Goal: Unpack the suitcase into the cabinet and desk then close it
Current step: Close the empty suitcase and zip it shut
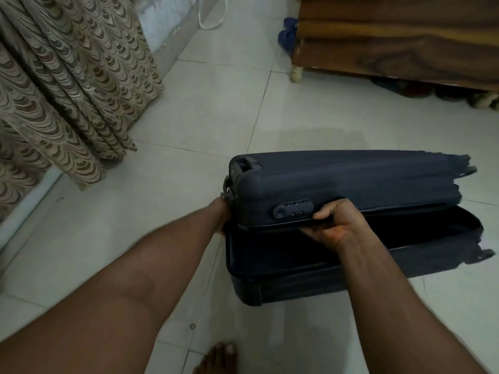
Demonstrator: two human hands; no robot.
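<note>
Navy suitcase (351, 184) lid half-raised, right hand (333, 225) gripping its edge, left hand (222, 220) grip unclear.

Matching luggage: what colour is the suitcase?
Dark navy blue suitcase, seen best in the head view.

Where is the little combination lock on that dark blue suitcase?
The combination lock sits on the lid's front edge, lower middle of the head view, just left of the right hand gripping that edge.
</note>
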